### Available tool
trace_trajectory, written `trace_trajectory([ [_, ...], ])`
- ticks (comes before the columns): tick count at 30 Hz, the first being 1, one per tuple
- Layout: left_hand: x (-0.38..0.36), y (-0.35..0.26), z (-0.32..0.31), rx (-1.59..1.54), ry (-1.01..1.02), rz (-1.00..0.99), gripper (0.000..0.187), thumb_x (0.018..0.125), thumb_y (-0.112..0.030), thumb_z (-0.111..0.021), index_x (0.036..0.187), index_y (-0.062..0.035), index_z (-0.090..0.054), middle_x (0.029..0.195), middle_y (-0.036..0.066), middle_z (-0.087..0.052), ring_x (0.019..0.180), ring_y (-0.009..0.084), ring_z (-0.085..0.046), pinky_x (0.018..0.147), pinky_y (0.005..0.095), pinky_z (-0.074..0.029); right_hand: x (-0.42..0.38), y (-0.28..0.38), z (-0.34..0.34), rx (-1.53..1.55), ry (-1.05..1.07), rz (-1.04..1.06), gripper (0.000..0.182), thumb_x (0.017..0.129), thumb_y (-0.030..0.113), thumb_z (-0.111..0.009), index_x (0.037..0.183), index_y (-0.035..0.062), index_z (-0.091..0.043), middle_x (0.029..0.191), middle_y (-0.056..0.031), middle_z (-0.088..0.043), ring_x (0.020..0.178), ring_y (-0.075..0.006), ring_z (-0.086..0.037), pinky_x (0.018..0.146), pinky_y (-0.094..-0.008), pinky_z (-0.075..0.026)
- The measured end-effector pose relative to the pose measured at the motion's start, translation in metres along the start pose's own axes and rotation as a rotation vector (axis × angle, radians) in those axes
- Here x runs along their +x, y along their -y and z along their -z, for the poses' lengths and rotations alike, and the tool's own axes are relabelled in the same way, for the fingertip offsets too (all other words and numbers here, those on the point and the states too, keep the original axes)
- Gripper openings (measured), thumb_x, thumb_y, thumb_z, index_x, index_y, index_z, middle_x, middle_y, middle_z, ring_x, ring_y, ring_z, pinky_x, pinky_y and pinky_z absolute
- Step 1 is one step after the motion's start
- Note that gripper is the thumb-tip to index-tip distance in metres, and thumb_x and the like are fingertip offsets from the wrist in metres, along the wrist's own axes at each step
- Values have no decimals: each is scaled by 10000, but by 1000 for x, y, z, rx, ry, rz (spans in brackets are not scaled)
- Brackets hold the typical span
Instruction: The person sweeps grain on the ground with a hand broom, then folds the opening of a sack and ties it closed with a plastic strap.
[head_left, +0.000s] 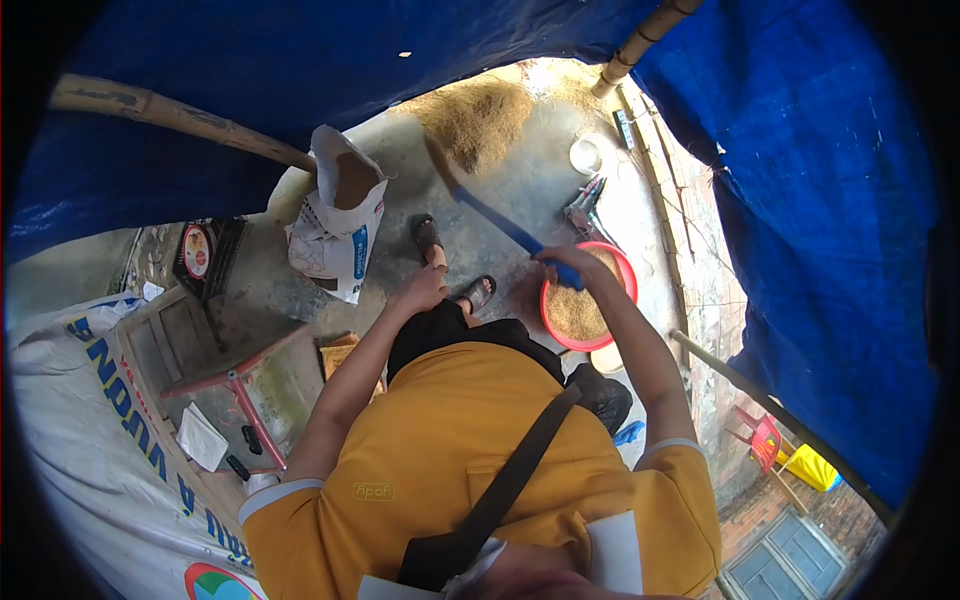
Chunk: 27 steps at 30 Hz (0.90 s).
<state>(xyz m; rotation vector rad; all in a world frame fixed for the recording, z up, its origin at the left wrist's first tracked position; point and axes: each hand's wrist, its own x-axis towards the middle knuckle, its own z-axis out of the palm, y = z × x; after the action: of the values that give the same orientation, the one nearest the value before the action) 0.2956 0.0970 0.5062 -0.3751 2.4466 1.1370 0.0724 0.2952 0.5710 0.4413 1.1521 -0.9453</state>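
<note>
A long blue-handled tool (500, 222) is in my right hand (572, 264), whose fingers are wrapped round the handle's near end. Its brown far end is blurred and points towards a heap of golden-brown grain (485, 125) on the concrete floor. Just below my right hand stands a red basin (634, 275) filled with grain. My left hand (422, 290) hangs in front of my black shorts, fingers curled in, with nothing visible in them. Left of it, an open white sack (330, 235) stands upright with brown contents showing inside.
Blue tarpaulin (810, 150) hangs around, with bamboo poles (150, 105) across it. A white bucket (590, 153) stands beyond the basin. A red-edged table (235, 378) and a large printed white sack (90, 440) are at left.
</note>
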Motion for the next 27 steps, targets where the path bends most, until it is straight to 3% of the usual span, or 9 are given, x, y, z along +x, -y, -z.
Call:
trace_trajectory([
  [1, 1, 3, 0, 3, 4, -6, 414, 728, -186, -502, 1082, 18, -434, 1039, 239, -479, 951, 356, -472, 817, 404, -380, 8, 19, 9, 85, 190, -108, 130, 785, 121, -459, 733, 36, -376, 558, -21, -432, 405, -62, -424, 348, -172, -383],
  [3, 0, 6, 4, 9, 11, -14, 414, 728, -183, -497, 1082, 20, -431, 1030, 244, -481, 940, 361, -474, 813, 410, -379, 23, 43, 18, 216, 196, -294, 140, 779, 123, -443, 689, 39, -377, 550, -6, -408, 402, -65, -420, 354, -179, -380],
  [7, 0, 3, 21, 13, 40, 61, 429, 725, -181, -503, 1095, 20, -420, 1058, 226, -470, 987, 346, -444, 844, 390, -356, 48, 85, 15, 218, 177, -382, 149, 769, 133, -449, 678, 30, -391, 533, -21, -427, 395, -84, -428, 358, -202, -381],
  [9, -2, 3, 28, 9, 62, 122, 438, 724, -190, -522, 1098, 17, -426, 1112, 205, -450, 1048, 322, -415, 886, 366, -333, 53, 101, 10, -254, -26, -79, 145, 749, 126, -465, 659, 21, -423, 517, -49, -464, 385, -104, -447, 358, -220, -381],
  [11, -2, 2, 33, -20, 67, 156, 451, 738, -212, -520, 1114, 12, -412, 1140, 198, -430, 1080, 318, -388, 907, 361, -316, 55, 113, 7, -319, -80, -47, 149, 738, 125, -481, 653, 4, -465, 500, -78, -488, 380, -136, -469, 357, -237, -384],
  [13, -1, -2, 40, -18, 82, 166, 457, 742, -216, -519, 1122, 11, -404, 1149, 198, -421, 1089, 317, -379, 912, 362, -311, 56, 117, 3, -397, -290, 194, 171, 729, 126, -490, 624, -10, -485, 502, -86, -506, 386, -162, -487, 355, -268, -386],
  [17, 4, 3, 42, 11, 112, 171, 468, 746, -219, -517, 1136, 9, -391, 1159, 199, -411, 1102, 317, -365, 921, 364, -302, 51, 120, 9, -510, -251, 224, 182, 720, 121, -504, 636, -40, -496, 498, -99, -513, 398, -184, -499, 366, -299, -396],
  [20, 6, -2, 49, -5, 132, 191, 469, 744, -216, -516, 1136, 9, -392, 1156, 204, -412, 1103, 316, -366, 922, 366, -299, 25, 98, 11, -755, -381, 261, 252, 701, 164, -525, 693, -88, -520, 547, -118, -543, 434, -190, -528, 418, -302, -432],
  [27, 19, -6, 41, 46, 134, 166, 446, 740, -207, -504, 1126, -4, -404, 1141, 200, -425, 1083, 320, -385, 910, 367, -313, -1, 40, 26, -865, -375, 285, 276, 682, 178, -545, 761, -86, -537, 641, -122, -564, 471, -182, -541, 433, -291, -445],
])
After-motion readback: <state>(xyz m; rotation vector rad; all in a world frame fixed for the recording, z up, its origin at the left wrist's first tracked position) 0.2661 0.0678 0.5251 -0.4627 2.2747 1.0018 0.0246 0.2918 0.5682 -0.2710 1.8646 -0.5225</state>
